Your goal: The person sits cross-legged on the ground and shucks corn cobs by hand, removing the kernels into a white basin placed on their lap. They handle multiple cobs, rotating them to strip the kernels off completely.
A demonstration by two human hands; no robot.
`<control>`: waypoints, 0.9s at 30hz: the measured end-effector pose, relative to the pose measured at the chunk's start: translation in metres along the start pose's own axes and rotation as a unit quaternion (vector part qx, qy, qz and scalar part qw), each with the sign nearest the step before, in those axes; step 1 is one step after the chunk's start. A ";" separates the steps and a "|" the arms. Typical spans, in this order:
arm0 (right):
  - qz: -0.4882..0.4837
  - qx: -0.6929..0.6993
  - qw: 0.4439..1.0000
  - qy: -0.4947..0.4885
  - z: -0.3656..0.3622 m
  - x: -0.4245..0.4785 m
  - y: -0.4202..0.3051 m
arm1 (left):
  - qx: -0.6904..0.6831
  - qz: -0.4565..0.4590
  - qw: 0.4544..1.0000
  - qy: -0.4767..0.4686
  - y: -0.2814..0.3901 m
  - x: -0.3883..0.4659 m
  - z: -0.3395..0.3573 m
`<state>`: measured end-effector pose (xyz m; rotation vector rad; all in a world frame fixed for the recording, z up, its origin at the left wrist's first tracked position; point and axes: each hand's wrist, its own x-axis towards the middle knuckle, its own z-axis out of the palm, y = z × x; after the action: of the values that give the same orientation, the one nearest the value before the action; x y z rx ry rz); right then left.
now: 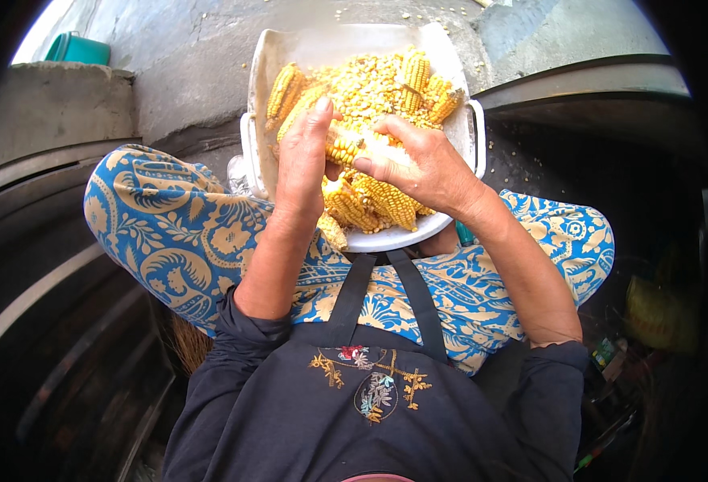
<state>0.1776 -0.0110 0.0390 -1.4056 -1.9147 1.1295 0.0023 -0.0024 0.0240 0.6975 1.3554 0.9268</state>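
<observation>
A partly shelled ear of corn is held between my hands, with yellow kernels on its near stretch and a pale, bright patch toward the right. My left hand grips its left end, thumb up. My right hand is on the right part, its thumb pressed by the kernels. Below them, a white plastic basin with side handles holds loose corn kernels. Whole ears lie inside it at the left, the far right and the near side. My fingers hide part of the held ear.
The basin stands between my knees, which are in blue patterned trousers. A teal bucket rests on a concrete ledge at far left. Stray kernels dot the concrete beyond the basin. A yellowish bag lies in shadow at right.
</observation>
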 end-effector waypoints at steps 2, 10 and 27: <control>0.008 0.028 1.000 -0.004 -0.001 0.000 -0.001 | -0.004 0.007 1.000 -0.001 -0.002 -0.001 0.000; 0.049 0.235 0.971 0.023 0.001 0.005 0.012 | -0.012 0.024 0.999 0.022 0.002 0.000 0.001; 0.154 0.265 0.950 -0.057 -0.017 0.003 0.007 | -0.066 0.004 0.998 0.021 0.004 0.004 -0.006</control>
<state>0.1936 -0.0014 0.0417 -1.3693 -1.3275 1.7482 -0.0040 0.0025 0.0249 0.5865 1.3161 1.0326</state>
